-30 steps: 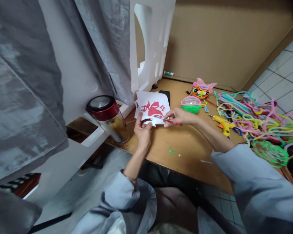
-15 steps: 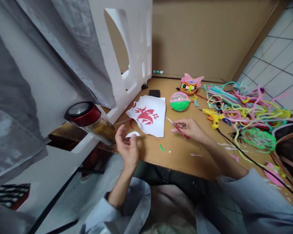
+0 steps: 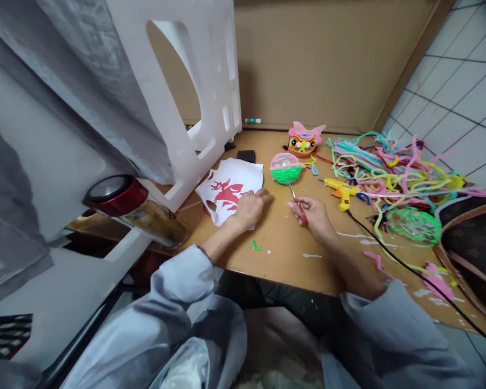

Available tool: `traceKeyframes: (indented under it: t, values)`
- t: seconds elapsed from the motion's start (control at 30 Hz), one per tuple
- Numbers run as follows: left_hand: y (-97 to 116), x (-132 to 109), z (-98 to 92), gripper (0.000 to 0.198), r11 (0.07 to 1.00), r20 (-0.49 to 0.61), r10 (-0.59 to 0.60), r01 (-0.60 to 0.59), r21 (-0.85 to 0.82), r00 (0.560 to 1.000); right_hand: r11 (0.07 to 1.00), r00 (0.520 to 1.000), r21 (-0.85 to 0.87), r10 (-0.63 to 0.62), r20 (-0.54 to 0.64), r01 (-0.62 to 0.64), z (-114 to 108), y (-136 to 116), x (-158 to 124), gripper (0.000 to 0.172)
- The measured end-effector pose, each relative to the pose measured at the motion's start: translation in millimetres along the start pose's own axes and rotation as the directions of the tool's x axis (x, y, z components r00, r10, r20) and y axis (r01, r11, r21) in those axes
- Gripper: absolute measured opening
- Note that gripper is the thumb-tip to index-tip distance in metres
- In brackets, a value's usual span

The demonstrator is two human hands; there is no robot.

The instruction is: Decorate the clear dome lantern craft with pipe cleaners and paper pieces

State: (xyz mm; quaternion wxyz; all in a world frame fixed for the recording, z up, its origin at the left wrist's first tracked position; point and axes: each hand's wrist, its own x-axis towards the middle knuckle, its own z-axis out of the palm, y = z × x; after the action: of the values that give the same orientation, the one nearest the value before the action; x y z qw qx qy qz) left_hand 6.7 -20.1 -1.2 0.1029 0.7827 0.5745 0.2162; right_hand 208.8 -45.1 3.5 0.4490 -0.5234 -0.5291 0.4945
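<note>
My left hand (image 3: 251, 209) is over the right part of a white paper sheet (image 3: 249, 172) with red printed figures. Its fingers stretch right, past the paper's edge, with nothing seen in them. Held in my right hand (image 3: 314, 214) is a small pair of scissors (image 3: 302, 214) with red handles, its blades pointing away from me. Just beyond the blade tips sits a green and pink half-covered ball (image 3: 285, 174). Behind it stands a small decorated animal-like head (image 3: 303, 143) with pink ears.
A yellow glue gun (image 3: 342, 190) with a black cord lies right, before a heap of coloured pipe cleaners (image 3: 392, 162). A green mesh oval (image 3: 415, 226) and brown bag (image 3: 476, 243) are further right. A red-lidded bottle (image 3: 154, 216) leans left, by a white plastic panel (image 3: 222, 70).
My left hand has swung from beside the bottle onto the right part of the paper. My right hand keeps the scissors, now pointing more straight ahead. The view has shifted slightly.
</note>
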Motion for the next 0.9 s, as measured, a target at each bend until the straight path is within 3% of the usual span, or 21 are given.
traceKeyframes:
  t: [0.1, 0.2, 0.33, 0.53, 0.7, 0.9]
  values:
    - [-7, -6, -3.8, 0.049, 0.983, 0.105, -0.016, -0.003, 0.182, 0.994, 0.998, 0.999, 0.041, 0.038, 0.019, -0.039, -4, -4, 1, 0.063]
    - [-22, -19, -13.9, 0.059, 0.955, 0.105, -0.094, 0.060, 0.292, 0.990, 0.996, 0.996, 0.054, 0.068, 0.051, -0.071, -5, -7, 1, 0.062]
    - [-46, -38, -26.8, 0.070, 0.954, 0.075, -0.129, 0.103, 0.282, 0.989, 0.993, 0.993, 0.074, 0.086, 0.081, -0.092, -3, -10, -2, 0.063]
    - [-62, -61, -47.7, 0.072, 0.919, 0.055, -0.312, 0.286, 0.272, 0.949, 0.989, 0.990, 0.108, 0.090, 0.108, -0.101, -4, -18, -8, 0.060]
    - [-47, -68, -63.4, 0.075, 0.909, 0.145, -0.330, 0.273, 0.314, 0.933, 0.989, 0.991, 0.121, 0.070, 0.111, -0.084, -5, -25, -12, 0.058]
    - [-2, -45, -88.2, 0.074, 0.875, 0.039, -0.221, 0.181, 0.449, 0.974, 0.990, 0.990, 0.121, 0.060, 0.125, -0.075, -7, -29, -15, 0.057]
